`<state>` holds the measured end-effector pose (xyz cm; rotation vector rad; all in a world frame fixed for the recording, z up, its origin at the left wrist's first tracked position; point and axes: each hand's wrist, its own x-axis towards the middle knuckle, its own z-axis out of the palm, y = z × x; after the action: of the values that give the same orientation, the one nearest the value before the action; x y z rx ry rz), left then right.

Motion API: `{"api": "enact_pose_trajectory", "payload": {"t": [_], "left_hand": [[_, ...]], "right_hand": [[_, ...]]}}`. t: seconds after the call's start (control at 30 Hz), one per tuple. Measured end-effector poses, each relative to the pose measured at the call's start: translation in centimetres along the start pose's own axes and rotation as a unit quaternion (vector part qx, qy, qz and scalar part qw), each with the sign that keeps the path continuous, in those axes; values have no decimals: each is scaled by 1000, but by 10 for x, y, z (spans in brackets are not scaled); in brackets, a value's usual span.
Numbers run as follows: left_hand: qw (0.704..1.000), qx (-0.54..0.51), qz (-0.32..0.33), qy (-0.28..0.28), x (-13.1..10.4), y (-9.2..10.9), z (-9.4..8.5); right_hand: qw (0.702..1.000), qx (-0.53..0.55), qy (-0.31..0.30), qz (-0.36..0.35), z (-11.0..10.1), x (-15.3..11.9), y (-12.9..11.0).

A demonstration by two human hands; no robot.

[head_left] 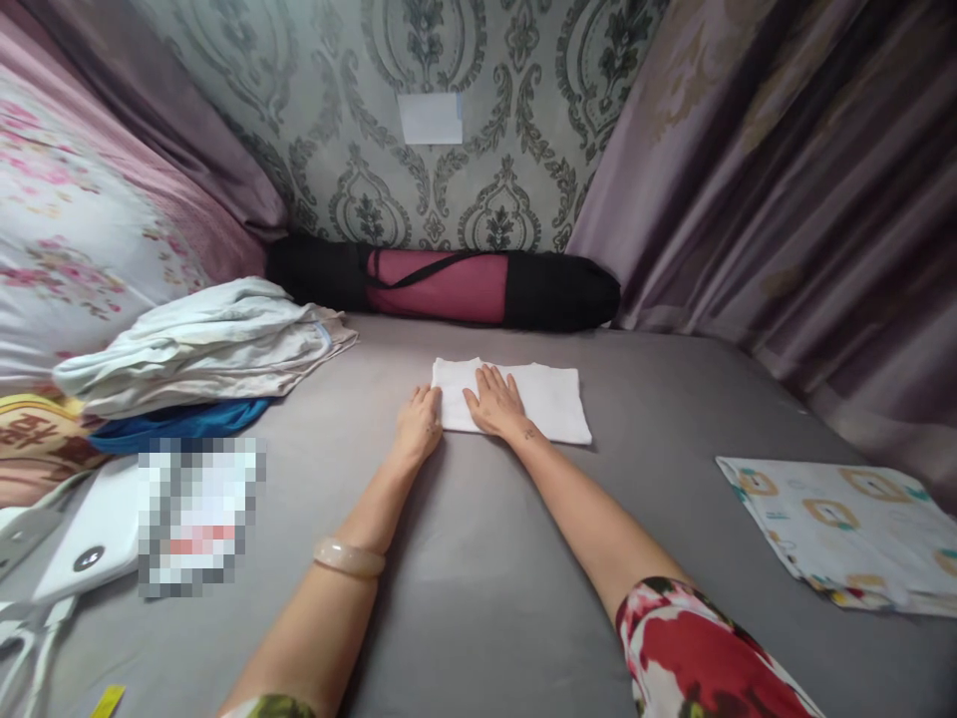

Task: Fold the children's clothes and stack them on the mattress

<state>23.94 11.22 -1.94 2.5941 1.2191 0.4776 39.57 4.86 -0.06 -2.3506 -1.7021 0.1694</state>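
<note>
A white cloth point(553, 399), folded into a flat rectangle, lies on the grey sheet. My right hand point(496, 401) rests flat on its left half, palm down, with the fingers spread. At the cloth's left edge is my left hand point(420, 423), its fingers close together and touching that edge. Whether those fingertips pinch any fabric is hidden.
Piled clothes point(216, 344) and a blue cloth point(179, 424) lie at the left, near a white device point(97, 529) with cables. A black and maroon long bag point(441, 286) lies along the wall. At the right is a folded patterned cloth point(844, 529).
</note>
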Motion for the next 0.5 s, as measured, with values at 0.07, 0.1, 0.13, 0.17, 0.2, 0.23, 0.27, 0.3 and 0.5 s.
{"api": "enact_pose_trajectory", "payload": {"t": [0.07, 0.1, 0.13, 0.17, 0.2, 0.23, 0.27, 0.3, 0.5], "left_hand": [[1000, -8, 2, 9, 0, 0, -1], [1000, -13, 4, 15, 0, 0, -2], [1000, -19, 6, 22, 0, 0, -3], [999, -26, 7, 31, 0, 0, -3], [999, -32, 8, 41, 1, 0, -4], [998, -38, 9, 50, 1, -1, -4], [997, -43, 10, 57, 1, -1, -4], [997, -46, 10, 61, 0, -2, -4], [997, -47, -5, 60, -1, -2, -5]], "right_hand": [[1000, 5, -23, 11, -5, 2, -3], [999, 8, -32, 17, -8, 3, -5], [999, 10, -35, 19, -10, 4, -8], [999, 13, -31, 17, -12, 5, -11], [1000, 15, -21, 9, -12, 7, -15], [1000, 17, -9, 0, -10, 8, -18], [1000, 19, 1, -10, -8, 10, -22], [1000, 21, 8, -16, -4, 11, -25], [999, 6, 31, -10, 15, 15, -29]]}}
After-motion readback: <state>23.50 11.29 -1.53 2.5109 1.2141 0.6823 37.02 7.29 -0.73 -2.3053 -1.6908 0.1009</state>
